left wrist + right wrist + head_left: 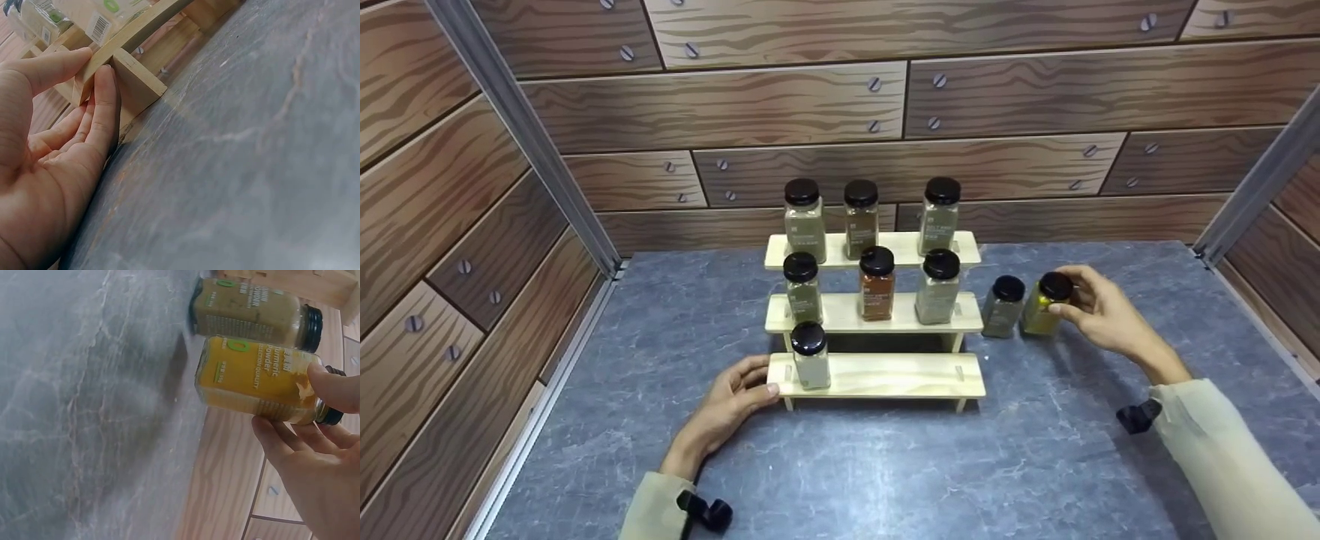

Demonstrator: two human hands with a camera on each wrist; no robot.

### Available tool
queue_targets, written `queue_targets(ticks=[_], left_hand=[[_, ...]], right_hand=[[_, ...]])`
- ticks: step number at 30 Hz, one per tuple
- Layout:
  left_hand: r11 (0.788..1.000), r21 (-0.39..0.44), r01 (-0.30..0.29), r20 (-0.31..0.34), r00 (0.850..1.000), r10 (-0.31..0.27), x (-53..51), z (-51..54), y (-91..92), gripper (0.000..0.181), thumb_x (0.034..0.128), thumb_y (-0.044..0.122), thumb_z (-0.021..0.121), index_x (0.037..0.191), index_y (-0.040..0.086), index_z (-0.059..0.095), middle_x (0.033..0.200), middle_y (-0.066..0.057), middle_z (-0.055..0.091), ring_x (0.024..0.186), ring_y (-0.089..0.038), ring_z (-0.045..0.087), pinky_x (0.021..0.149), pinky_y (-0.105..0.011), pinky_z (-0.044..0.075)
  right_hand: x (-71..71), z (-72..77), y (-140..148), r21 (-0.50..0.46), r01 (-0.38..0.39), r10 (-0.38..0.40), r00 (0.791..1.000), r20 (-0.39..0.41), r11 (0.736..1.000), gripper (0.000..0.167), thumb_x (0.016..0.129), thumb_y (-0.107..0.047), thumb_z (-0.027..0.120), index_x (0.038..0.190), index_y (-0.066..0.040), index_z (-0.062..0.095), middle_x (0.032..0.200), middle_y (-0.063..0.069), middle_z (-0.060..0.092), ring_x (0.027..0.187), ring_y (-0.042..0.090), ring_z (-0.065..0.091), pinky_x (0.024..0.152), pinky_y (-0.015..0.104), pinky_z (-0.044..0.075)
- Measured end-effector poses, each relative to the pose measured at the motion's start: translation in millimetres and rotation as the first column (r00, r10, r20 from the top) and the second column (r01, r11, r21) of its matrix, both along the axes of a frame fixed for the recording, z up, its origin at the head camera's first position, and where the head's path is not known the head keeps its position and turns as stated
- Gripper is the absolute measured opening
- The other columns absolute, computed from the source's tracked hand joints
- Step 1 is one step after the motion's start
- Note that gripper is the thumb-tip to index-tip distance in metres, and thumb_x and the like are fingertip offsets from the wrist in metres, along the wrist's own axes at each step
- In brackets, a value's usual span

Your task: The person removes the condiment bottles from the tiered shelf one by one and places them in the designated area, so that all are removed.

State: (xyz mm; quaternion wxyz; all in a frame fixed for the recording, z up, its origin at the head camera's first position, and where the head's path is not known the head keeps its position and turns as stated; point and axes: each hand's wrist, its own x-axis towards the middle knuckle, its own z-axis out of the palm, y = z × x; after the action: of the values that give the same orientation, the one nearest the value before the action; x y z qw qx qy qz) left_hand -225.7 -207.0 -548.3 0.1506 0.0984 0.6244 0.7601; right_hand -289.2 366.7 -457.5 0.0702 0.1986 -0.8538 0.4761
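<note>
One yellow jar (1040, 313) right of the rack (894, 375) is clamped in the right hand (1101, 313), seemingly for pickup, next needing a steady lift; the left hand (725, 403) pinches the rack's near-left end.

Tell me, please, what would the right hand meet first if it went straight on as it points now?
Probably the cumin powder jar, standing just beside the turmeric powder jar that the right hand holds; the held jar would likely touch it first, though the gap is hard to judge.

Nine spice jars (877, 296), nine black lids (877, 260), one wooden rack (840, 319), three shelves (892, 375), two sleeves (1222, 442)
</note>
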Motion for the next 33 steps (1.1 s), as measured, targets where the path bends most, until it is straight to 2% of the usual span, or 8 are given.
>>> queue_targets(ticks=[13,19,25,27,30,33], left_hand=[[1.000,0.002,0.010,0.004,1.000,-0.010,1.0,0.3,-0.5,0.069,0.0962,-0.001,0.069,0.154,-0.015,0.033,0.146,-0.025,0.057,0.119,-0.023,0.068,0.110,-0.034,0.059],[1.000,-0.002,0.004,0.008,1.000,-0.004,1.1,-0.9,-0.6,0.069,0.0964,-0.001,0.070,0.154,-0.015,0.033,0.147,-0.026,0.055,0.120,-0.024,0.068,0.110,-0.036,0.058],[1.000,-0.005,-0.002,0.000,1.000,0.002,1.2,-1.3,-1.6,0.068,0.0967,-0.001,0.069,0.153,-0.016,0.034,0.144,-0.022,0.058,0.119,-0.023,0.068,0.108,-0.035,0.059],[1.000,-0.008,-0.002,-0.003,1.000,0.002,0.6,-1.4,-1.2,0.068,0.0966,0.000,0.069,0.153,-0.016,0.035,0.142,-0.021,0.059,0.118,-0.023,0.068,0.107,-0.035,0.060],[1.000,-0.009,-0.006,-0.001,1.000,0.006,0.0,-1.2,-0.4,0.068,0.0962,0.000,0.070,0.153,-0.016,0.035,0.142,-0.020,0.060,0.118,-0.023,0.068,0.107,-0.035,0.060],[1.000,-0.008,-0.005,0.001,1.000,0.005,-0.7,-1.0,0.3,0.068,0.0961,0.000,0.070,0.153,-0.016,0.035,0.143,-0.021,0.059,0.118,-0.023,0.068,0.107,-0.035,0.060]], right_hand=[[0.0,-7.3,3.1,0.028,0.007,-0.009,0.998,0.059,1.000,0.052,0.099,0.009,0.066,0.146,0.015,0.043,0.140,0.039,0.053,0.113,-0.018,0.054,0.098,0.002,0.049],[0.0,-10.4,1.8,0.038,0.017,-0.020,0.997,0.069,0.999,0.052,0.099,0.008,0.066,0.145,0.014,0.044,0.140,0.040,0.053,0.122,-0.005,0.058,0.101,0.003,0.048],[0.3,-11.7,-0.3,-0.008,0.004,-0.003,0.996,0.087,1.000,0.052,0.100,0.009,0.063,0.146,0.015,0.041,0.142,0.039,0.052,0.115,-0.018,0.053,0.100,0.003,0.048],[0.0,-11.8,0.0,-0.011,0.005,-0.004,0.996,0.093,1.000,0.052,0.100,0.009,0.063,0.146,0.015,0.041,0.142,0.039,0.052,0.115,-0.018,0.053,0.099,0.002,0.048],[-0.5,-12.0,0.6,0.003,0.007,-0.007,0.996,0.094,1.000,0.054,0.100,0.008,0.064,0.148,0.014,0.040,0.144,0.039,0.051,0.119,-0.012,0.055,0.100,0.003,0.048],[0.6,-8.9,1.3,0.018,0.015,-0.017,0.996,0.084,1.000,0.057,0.100,0.007,0.064,0.151,0.014,0.039,0.148,0.038,0.048,0.129,0.006,0.059,0.103,0.003,0.046]])
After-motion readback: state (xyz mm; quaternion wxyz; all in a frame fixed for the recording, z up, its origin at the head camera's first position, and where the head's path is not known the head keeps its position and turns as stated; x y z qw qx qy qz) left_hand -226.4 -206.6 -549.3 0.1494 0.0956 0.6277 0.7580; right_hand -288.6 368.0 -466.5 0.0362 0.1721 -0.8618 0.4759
